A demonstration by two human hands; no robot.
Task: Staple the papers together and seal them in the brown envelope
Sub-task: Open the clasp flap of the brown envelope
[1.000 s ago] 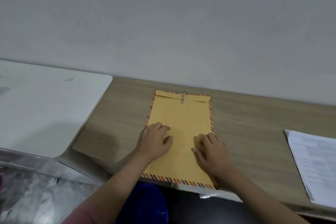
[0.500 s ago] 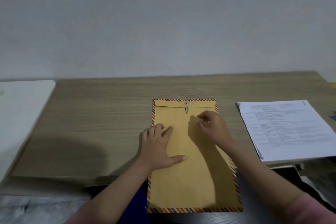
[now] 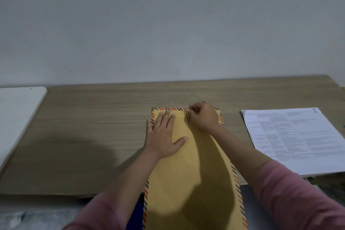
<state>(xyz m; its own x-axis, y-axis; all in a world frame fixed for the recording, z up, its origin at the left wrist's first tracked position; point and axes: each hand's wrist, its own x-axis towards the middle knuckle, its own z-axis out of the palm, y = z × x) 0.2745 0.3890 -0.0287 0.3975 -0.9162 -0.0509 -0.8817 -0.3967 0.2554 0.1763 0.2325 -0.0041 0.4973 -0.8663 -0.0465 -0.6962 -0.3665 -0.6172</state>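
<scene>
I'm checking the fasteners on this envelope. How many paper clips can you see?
1. A single paper clip sits on the brown envelope at the middle of its far edge, by the right hand. Others may be hidden under the hands.

sleeves [image 3: 291, 198]: pink, long, pushed up forearms | hands [image 3: 164, 136]: bare

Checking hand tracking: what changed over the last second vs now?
The right hand went from flat on the lower envelope up to its top edge and now pinches at the metal clasp. The left hand slid slightly up and lies flat, pressing the envelope down. The envelope remains closed on the wooden desk; the paper stack lies untouched to the right.
</scene>
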